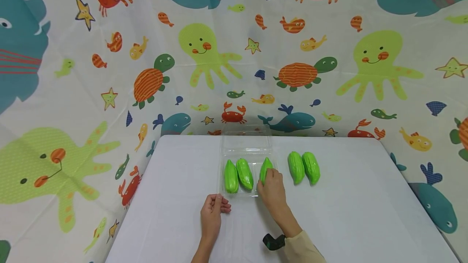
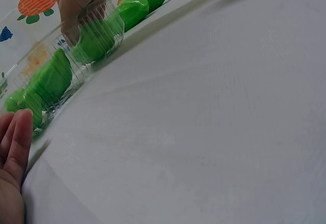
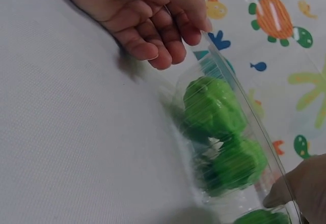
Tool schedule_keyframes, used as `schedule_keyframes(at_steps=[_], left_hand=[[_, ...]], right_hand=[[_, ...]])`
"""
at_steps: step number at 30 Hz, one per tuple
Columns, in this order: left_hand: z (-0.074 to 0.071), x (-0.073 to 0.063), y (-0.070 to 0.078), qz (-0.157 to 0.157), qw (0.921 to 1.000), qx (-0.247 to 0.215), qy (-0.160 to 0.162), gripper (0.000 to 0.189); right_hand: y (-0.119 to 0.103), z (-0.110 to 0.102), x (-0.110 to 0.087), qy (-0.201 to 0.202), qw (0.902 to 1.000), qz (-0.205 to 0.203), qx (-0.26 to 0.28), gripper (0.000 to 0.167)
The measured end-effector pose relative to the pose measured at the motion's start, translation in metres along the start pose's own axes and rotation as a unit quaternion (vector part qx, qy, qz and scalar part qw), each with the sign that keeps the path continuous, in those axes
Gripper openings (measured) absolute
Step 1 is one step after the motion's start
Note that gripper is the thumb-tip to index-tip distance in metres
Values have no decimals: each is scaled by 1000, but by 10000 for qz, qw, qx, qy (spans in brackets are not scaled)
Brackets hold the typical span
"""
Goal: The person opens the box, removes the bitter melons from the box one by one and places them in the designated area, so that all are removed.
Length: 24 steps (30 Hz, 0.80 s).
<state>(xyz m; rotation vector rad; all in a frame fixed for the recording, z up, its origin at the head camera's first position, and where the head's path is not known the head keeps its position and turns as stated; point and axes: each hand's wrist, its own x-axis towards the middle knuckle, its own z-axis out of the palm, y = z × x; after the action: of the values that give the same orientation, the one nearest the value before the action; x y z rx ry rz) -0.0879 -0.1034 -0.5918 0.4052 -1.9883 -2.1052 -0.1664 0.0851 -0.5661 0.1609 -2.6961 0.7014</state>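
Note:
A clear plastic container (image 1: 234,193) stands on the table with its lid (image 1: 246,138) folded open behind it. Two glossy green ribbed gourds (image 1: 237,175) lie side by side in its left part. On the right, my right hand (image 1: 272,188) grips a third green gourd (image 1: 266,168) inside the container, fingers pointing down; they partly cover it. At the near left corner, my left hand (image 1: 213,214) pinches the container's rim between thumb and index finger, seen best in the right wrist view, where the hand (image 3: 153,20) has its other fingers loosely bent.
Two more green gourds (image 1: 304,168) lie on the white table (image 1: 351,206) to the right of the container. A dark device (image 1: 273,242) sits at my right wrist. Behind the table hangs a cloth (image 1: 226,44) printed with sea animals.

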Motion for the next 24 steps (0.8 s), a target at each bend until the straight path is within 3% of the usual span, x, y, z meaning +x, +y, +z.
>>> schedule_keyframes(at_steps=[9, 20, 24], left_hand=[[0, 1, -4, 31, 10000, -6, 9, 23], [0, 0, 0, 82, 9999, -111, -33, 23], [-1, 5, -12, 22, 10000, -86, -3, 22]], right_hand=[[0, 1, 1, -241, 9996, 136, 39, 41], [-1, -1, 4, -610, 9978, 238, 119, 47], [-2, -2, 4, -709, 9970, 245, 165, 48]])
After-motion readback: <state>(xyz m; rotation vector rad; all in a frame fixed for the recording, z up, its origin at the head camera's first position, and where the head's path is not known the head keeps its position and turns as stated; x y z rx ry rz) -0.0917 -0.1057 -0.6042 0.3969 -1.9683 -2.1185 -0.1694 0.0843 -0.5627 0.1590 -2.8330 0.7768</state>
